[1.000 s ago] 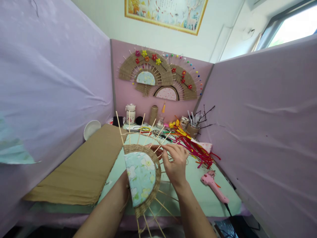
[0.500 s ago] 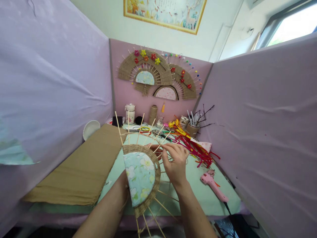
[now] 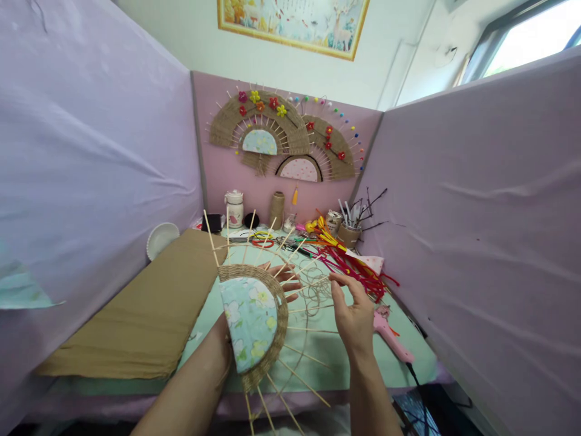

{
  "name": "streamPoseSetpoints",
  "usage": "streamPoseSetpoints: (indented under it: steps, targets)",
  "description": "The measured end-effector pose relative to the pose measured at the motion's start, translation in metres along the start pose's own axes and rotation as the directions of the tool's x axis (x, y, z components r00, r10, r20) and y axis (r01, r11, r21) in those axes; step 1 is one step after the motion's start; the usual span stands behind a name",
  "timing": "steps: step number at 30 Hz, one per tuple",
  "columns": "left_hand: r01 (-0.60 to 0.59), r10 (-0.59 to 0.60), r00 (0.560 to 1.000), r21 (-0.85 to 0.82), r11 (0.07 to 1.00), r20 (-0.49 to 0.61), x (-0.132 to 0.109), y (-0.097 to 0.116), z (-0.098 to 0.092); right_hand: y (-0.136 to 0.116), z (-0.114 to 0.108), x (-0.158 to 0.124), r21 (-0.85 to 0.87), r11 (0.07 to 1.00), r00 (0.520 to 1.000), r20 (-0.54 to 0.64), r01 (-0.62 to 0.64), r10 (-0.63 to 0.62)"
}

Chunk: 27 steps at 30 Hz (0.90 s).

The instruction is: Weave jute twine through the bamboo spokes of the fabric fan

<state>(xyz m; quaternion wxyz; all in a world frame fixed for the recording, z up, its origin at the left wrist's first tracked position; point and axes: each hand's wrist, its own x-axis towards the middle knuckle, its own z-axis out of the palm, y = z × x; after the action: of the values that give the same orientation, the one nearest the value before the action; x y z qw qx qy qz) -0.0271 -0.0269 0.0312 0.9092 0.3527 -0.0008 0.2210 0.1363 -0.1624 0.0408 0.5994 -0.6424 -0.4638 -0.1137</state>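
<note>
A half-round woven fan [image 3: 252, 321] with flowered light-blue cloth and a rim of twine weave [image 3: 282, 315] is held up in front of me, its thin wooden sticks [image 3: 308, 355] radiating outward. Behind it is my left hand [image 3: 287, 282], supporting it; the fingers show past the rim among the sticks, and the palm is hidden. My right hand [image 3: 354, 309] is right of the fan, thumb and forefinger pinched together on thin twine [image 3: 313, 280]. Loose loops of that twine hang between the hands, beyond the sticks.
Brown cardboard [image 3: 136, 309] covers the table's left side. A pink glue gun [image 3: 394, 340] lies at the right, near red and yellow pipe cleaners [image 3: 363, 269]. Scissors [image 3: 262, 243], a twine spool [image 3: 276, 209] and a lidded jar [image 3: 235, 209] are at the back. Finished fans [image 3: 263, 124] hang behind.
My right hand has moved right, away from the fan's rim, drawing the twine out between the sticks. My left fingers have spread more. The view has shifted slightly.
</note>
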Motion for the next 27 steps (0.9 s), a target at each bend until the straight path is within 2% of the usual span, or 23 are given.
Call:
streamPoseSetpoints:
  steps: [3,6,10,14,17,19,24,27]
  targets:
    - [0.029,-0.029,0.999,-0.009,1.0,0.02,-0.002,0.0,0.002,0.007,-0.006,-0.003,0.038,0.997,0.998,0.01,-0.06,0.059]
    - [0.02,-0.019,1.0,0.011,1.0,-0.022,-0.005,0.001,0.004,0.016,-0.009,-0.002,0.142,0.976,0.986,0.037,-0.165,0.161]
    - [0.048,-0.046,0.997,0.03,0.998,-0.068,-0.009,0.004,0.005,0.036,-0.003,0.002,0.374,0.866,0.943,0.162,-0.331,0.291]
    - [0.05,-0.047,0.996,0.038,0.998,-0.077,-0.013,0.007,0.009,0.052,0.009,0.007,0.572,0.704,0.902,0.341,-0.422,0.263]
    - [0.027,-0.023,0.997,0.06,0.998,-0.067,-0.015,0.007,0.013,0.052,0.016,0.009,0.642,0.611,0.875,0.439,-0.463,0.201]
    - [0.029,-0.025,0.998,0.065,0.997,-0.056,-0.015,0.007,0.012,0.048,0.018,0.011,0.621,0.616,0.856,0.481,-0.485,0.188]
    - [0.048,-0.045,0.998,0.059,0.997,-0.05,-0.013,0.005,0.003,0.039,0.012,0.01,0.461,0.765,0.823,0.546,-0.45,0.155]
    - [0.046,-0.041,0.996,0.06,0.997,-0.078,-0.011,0.004,0.003,0.039,0.006,0.009,0.408,0.806,0.81,0.568,-0.429,0.143]
